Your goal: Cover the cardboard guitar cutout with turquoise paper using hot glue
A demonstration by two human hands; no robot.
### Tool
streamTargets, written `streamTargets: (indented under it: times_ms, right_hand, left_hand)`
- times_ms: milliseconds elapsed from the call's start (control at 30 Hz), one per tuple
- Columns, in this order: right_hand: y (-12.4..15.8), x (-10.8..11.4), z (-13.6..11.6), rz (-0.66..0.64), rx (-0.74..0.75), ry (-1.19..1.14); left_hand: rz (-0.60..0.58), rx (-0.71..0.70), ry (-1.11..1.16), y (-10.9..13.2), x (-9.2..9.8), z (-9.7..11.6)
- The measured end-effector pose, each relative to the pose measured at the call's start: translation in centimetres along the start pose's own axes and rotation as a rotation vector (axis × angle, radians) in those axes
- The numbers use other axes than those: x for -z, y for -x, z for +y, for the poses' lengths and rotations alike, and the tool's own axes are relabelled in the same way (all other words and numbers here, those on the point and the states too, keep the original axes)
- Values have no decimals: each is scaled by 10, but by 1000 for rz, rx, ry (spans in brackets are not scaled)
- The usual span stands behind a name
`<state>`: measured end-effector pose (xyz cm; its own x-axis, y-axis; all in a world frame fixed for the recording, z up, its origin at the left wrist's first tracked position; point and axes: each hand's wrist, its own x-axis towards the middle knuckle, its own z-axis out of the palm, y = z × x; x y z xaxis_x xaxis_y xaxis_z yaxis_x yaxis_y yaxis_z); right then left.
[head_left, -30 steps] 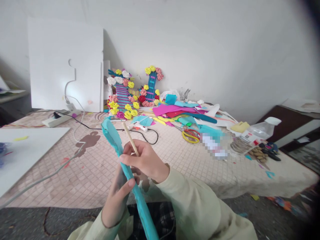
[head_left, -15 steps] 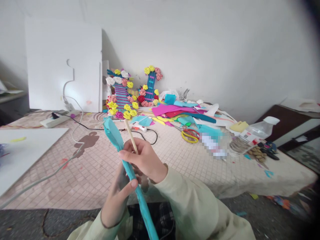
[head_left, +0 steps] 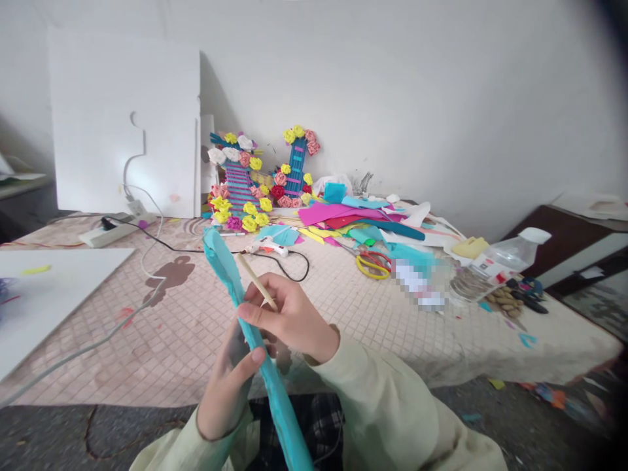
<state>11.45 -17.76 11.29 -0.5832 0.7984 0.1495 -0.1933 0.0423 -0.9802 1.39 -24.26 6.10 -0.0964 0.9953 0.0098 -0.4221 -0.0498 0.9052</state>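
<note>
Head view: left hand (head_left: 226, 386), right hand (head_left: 297, 320) (with stick (head_left: 256, 282)) on turquoise strip (head_left: 273, 383)

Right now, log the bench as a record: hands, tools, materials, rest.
Left hand: holding the blue strip, thumb on top
Right hand: thumb on the same strip, higher up; also holds a stick
Glue gun: on the table, beyond the hands
Scissors: near edge of the paper pile
Flowered pieces: two, back of table
Bottle: right side of table
Power strip: left, before the white board
</note>
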Motion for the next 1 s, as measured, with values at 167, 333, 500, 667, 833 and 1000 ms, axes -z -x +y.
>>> streamTargets:
  times_ms: [167, 333, 500, 667, 833, 1000]
  right_hand:
    - [6, -1, 2, 45, 14, 21]
    - [4, 0, 5, 26, -111, -44]
    - [5, 0, 9, 11, -116, -46]
    - [17, -2, 8, -6, -37, 2]
    - [24, -1, 5, 35, -53, -6]
    - [21, 3, 10, 26, -128, -57]
  left_hand:
    - [44, 8, 53, 3, -7, 2]
    - [-61, 17, 9, -2, 0, -3]
    - [-42, 9, 7, -2, 6, -5]
    - [59, -34, 42, 2, 6, -4]
    - [-14, 7, 33, 2, 9, -4]
    - [-53, 16, -13, 1, 10, -5]
